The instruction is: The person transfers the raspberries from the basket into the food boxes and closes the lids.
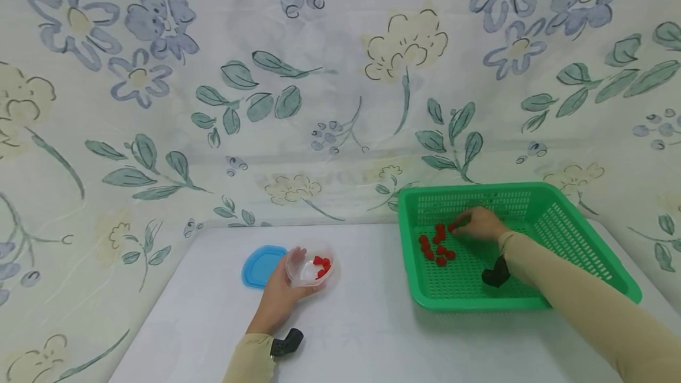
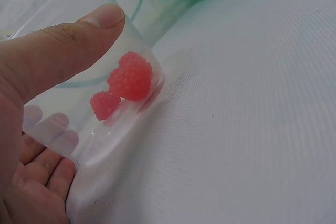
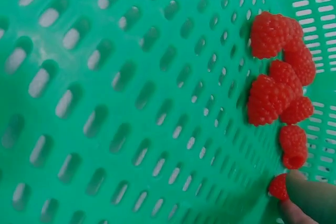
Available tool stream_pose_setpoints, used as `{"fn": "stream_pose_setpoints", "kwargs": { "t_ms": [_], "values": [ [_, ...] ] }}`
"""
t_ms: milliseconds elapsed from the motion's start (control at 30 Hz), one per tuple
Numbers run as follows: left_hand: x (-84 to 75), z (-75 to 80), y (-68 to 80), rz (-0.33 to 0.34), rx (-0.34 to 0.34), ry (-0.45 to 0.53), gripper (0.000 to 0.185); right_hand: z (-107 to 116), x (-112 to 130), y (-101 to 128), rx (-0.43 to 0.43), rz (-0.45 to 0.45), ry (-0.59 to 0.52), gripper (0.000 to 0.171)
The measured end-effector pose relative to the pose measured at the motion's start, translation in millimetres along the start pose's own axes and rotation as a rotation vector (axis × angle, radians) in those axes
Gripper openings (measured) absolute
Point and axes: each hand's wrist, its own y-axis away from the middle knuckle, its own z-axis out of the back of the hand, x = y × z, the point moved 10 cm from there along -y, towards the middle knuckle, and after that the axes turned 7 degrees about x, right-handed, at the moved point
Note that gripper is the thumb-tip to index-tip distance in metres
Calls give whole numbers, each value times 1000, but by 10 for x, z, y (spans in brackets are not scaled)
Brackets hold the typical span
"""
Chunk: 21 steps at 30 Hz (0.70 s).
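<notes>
My left hand grips a clear plastic cup, tilted, with its thumb on one side and the other fingers around the far side. Several red raspberries lie inside the cup. Over in the green basket, my right hand pinches one raspberry between thumb and finger, close to the basket's floor. More raspberries are scattered on the left part of that floor. Seen from the right wrist, they form a loose cluster beside the slotted wall.
A blue lid lies on the white table, just left of the cup. Behind the table hangs a floral cloth. The basket's raised rim stands around my right hand.
</notes>
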Motion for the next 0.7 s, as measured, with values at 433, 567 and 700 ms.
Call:
{"fn": "stream_pose_setpoints", "kwargs": {
  "t_ms": [433,567,700],
  "values": [
    [-26,2,4,5,0,-8,98,-30,77,-2,-56,-30,52,33],
    [-16,-3,15,7,6,5,98,-37,71,1,-58,-40,36,32],
    [-14,-4,17,8,10,15,98,-28,71,8,-44,-41,34,34]
  ]
}}
